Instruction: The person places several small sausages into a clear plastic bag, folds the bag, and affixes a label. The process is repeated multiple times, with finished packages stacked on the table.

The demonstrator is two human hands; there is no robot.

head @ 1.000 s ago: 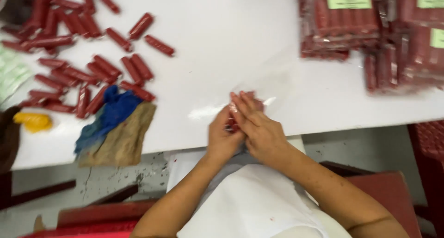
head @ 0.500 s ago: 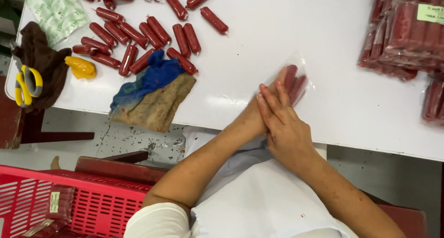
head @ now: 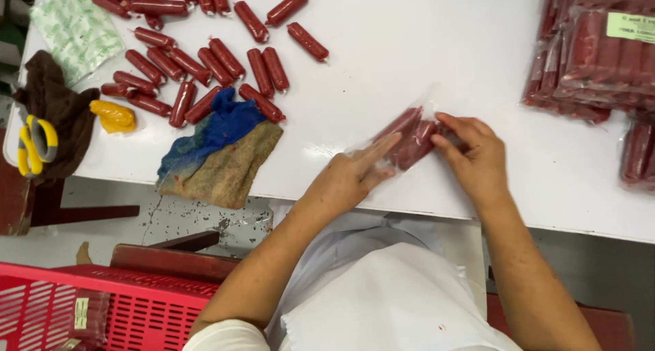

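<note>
A clear plastic bag [head: 409,136] with a few red sausages inside lies on the white table [head: 423,51] near its front edge. My left hand [head: 351,173] rests flat on the bag's near end, fingers stretched along it. My right hand [head: 474,153] grips the bag's right side, fingers curled onto the sausages. Several loose red sausages [head: 205,64] are scattered on the table to the upper left, apart from both hands.
A blue and tan cloth [head: 218,153] hangs over the table edge at left. Yellow-handled scissors [head: 31,143] lie on a brown cloth [head: 58,109]. Stacked packed sausage bags [head: 600,51] fill the right. A red crate [head: 82,310] stands below the table.
My hands, pressed together over the bag before, have moved apart; the left lies flat on one end, the right holds the other. The view has shifted.
</note>
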